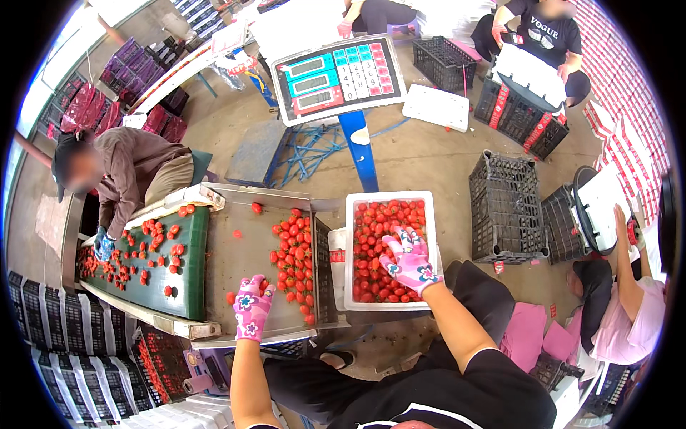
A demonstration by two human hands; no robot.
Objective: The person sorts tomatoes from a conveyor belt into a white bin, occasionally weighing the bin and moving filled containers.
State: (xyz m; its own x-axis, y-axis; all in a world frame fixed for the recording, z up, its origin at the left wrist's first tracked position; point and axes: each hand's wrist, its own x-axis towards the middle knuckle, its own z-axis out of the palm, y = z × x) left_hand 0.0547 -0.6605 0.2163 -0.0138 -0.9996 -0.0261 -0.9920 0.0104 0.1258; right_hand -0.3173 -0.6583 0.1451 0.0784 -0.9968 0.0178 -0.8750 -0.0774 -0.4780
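Note:
My right hand, in a pink floral glove, lies with fingers spread on the small red tomatoes that fill a white foam box. My left hand, gloved alike, rests over a metal sorting tray with its fingers stretched out. One tomato shows at its fingertips and another lies just left of it; whether it touches them I cannot tell. On the tray's right side is a heap of tomatoes, and a single tomato lies near its far edge.
A green conveyor belt with scattered tomatoes joins the tray; a person in blue gloves bends over its far end. A scale display stands on a blue post behind the box. Black crates stand at right, where other people work.

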